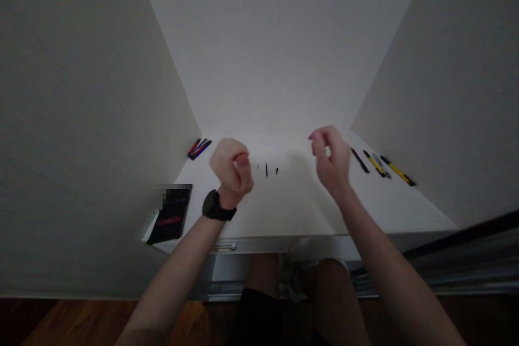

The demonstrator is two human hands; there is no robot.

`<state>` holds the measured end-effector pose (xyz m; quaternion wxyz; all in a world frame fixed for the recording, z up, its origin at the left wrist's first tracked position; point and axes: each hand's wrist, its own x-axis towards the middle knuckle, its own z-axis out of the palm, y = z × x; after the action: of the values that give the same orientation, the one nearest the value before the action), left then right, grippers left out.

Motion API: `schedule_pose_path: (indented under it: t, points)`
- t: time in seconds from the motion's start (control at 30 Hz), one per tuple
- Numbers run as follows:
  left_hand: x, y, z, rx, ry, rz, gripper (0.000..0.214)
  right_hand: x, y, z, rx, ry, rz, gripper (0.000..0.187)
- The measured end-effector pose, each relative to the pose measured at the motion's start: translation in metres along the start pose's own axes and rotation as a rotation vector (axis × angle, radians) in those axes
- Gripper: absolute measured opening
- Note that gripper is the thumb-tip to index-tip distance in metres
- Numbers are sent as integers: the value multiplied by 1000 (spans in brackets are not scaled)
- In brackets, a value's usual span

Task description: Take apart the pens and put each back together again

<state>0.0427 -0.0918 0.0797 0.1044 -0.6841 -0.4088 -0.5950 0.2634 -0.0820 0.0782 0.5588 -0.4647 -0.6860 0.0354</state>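
Three small black pieces (266, 170) are on the white desk (300, 211) between my hands, a little nearer to my left hand (231, 167). I hold both forearms raised above the desk, and the hands do not touch these pieces. My left hand is closed in a loose fist, with a black wristwatch (214, 205) on the wrist. My right hand (332, 159) is half curled and blurred, so I cannot tell if the grip is pinching anything. Beyond my right hand lies a row of pens (381, 165), and beyond my left hand a bunch of red and blue pens (199, 148). Near my left wrist is a black packet (169, 215) with a red band; its writing I cannot read.
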Motion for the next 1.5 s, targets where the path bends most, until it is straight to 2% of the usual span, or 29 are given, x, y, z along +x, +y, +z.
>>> schedule_pose_path:
  t: [0.03,0.1,0.17,0.23,0.3,0.4,0.6,0.83,1.03,1.2,1.4,1.5]
  points:
    - [4,-7,11,60,-36,15,36,8,8,8,-65,-16,31,33]
    - [3,-22,36,235,-184,16,42,14,29,28,-253,-101,134,38]
    - [-8,-38,61,401,-386,0,40,11,56,46,-434,-234,227,37]
    - [-21,-54,77,473,-545,43,38,2,83,57,-557,-350,267,37]
    - [-30,-68,86,494,-632,83,37,-4,101,60,-630,-445,306,36]
    - [-35,-77,90,507,-661,94,37,-6,111,61,-682,-467,350,39]
    - [-31,-72,98,358,-841,322,35,-2,108,64,-695,-506,399,41]
    - [-32,-64,99,338,-897,401,36,-11,109,59,-557,-420,462,40]
    - [-34,-56,99,353,-937,442,24,-12,110,58,-422,-499,442,36]
    - [-36,-54,102,378,-936,432,22,-10,115,60,-356,-487,398,35]
    - [-36,-58,101,522,-857,282,23,-9,118,62,-401,-536,409,34]
    - [-36,-57,100,531,-829,255,23,-9,117,62,-436,-562,390,34]
